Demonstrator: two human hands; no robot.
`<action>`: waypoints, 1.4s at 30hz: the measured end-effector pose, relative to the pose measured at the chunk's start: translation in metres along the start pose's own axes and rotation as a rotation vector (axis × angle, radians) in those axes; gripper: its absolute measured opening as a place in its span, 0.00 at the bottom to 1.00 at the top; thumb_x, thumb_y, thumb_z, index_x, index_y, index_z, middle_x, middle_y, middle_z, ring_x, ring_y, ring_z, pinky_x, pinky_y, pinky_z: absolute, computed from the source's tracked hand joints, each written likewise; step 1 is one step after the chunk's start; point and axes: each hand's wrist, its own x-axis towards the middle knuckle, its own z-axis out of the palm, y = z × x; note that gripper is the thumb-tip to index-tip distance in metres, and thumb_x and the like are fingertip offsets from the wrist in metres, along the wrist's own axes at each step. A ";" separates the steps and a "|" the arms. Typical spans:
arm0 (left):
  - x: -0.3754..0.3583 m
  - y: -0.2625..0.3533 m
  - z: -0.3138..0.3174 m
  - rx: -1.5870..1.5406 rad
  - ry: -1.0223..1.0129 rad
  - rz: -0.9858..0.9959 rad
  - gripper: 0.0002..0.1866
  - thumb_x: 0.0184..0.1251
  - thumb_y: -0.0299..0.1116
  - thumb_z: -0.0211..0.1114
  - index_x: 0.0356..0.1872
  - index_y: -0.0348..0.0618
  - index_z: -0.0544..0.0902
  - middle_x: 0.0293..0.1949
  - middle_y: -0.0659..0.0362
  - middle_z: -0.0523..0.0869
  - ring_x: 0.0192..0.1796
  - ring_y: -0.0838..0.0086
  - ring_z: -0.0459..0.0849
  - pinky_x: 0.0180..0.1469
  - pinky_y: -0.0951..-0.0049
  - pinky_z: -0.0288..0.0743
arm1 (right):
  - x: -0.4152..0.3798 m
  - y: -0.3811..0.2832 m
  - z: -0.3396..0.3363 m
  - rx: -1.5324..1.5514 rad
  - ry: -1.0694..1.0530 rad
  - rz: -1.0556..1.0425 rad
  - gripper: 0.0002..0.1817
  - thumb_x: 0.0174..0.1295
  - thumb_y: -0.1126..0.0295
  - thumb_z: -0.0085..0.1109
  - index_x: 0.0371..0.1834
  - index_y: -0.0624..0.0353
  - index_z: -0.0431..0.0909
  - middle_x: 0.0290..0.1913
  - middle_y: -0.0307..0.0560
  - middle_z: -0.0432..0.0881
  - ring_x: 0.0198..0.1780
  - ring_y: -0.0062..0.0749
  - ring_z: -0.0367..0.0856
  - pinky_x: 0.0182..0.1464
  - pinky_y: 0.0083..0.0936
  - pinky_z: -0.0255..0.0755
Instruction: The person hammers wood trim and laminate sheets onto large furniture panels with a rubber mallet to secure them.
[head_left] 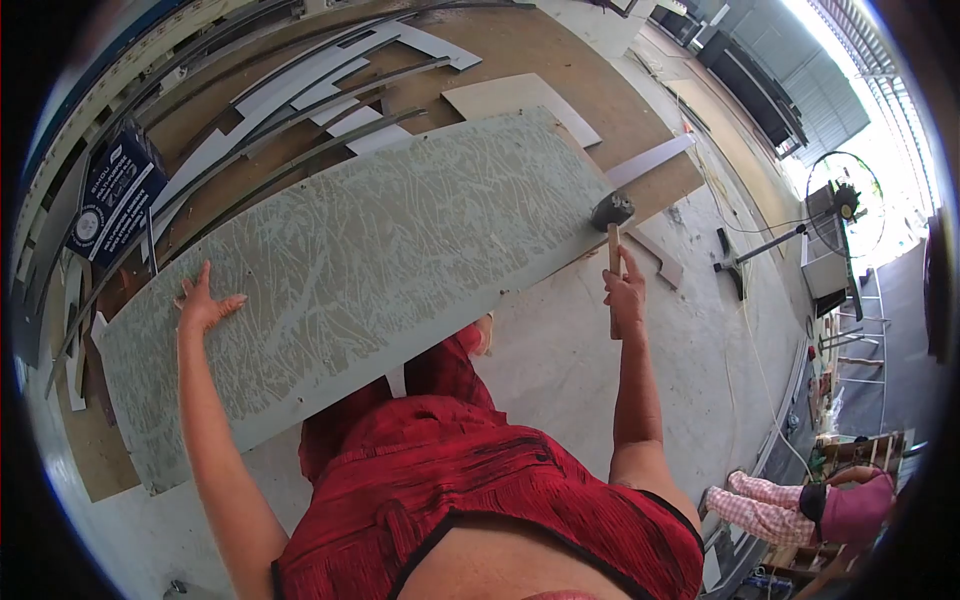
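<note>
A long grey-green panel [380, 240] with a streaky, vein-like pattern lies across the work table in front of me. My left hand [208, 304] rests flat on its left part, fingers spread. Wrapped round the wooden handle of a mallet [614, 212] is my right hand [626, 298], beyond the panel's right end. The mallet's black head overlaps the panel's right corner in this view.
Grey strips [330, 130] and white board offcuts [435, 45] lie on the brown table behind the panel. A dark blue box [115, 190] stands at the left. On the right are a standing fan [846, 205] and a person in a pink top [858, 508].
</note>
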 end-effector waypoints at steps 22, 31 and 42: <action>0.009 -0.006 0.003 0.046 -0.008 0.076 0.68 0.25 0.70 0.73 0.73 0.65 0.44 0.71 0.37 0.45 0.71 0.34 0.39 0.69 0.38 0.38 | -0.090 -0.027 0.029 0.184 -0.169 -0.088 0.32 0.55 0.79 0.55 0.66 0.47 0.65 0.24 0.33 0.69 0.23 0.16 0.67 0.21 0.16 0.64; 0.007 -0.003 0.003 0.009 -0.011 0.028 0.66 0.28 0.68 0.74 0.72 0.69 0.45 0.72 0.41 0.43 0.70 0.30 0.39 0.65 0.36 0.50 | -0.107 -0.025 0.043 0.123 -0.286 0.004 0.32 0.56 0.76 0.56 0.67 0.47 0.64 0.28 0.34 0.69 0.25 0.18 0.65 0.24 0.18 0.64; 0.003 0.002 0.001 0.008 -0.025 0.006 0.67 0.24 0.68 0.74 0.72 0.70 0.44 0.73 0.43 0.43 0.70 0.31 0.39 0.63 0.31 0.52 | -0.113 -0.026 0.042 0.097 -0.255 -0.051 0.33 0.55 0.79 0.54 0.67 0.47 0.64 0.26 0.34 0.70 0.26 0.18 0.68 0.21 0.17 0.65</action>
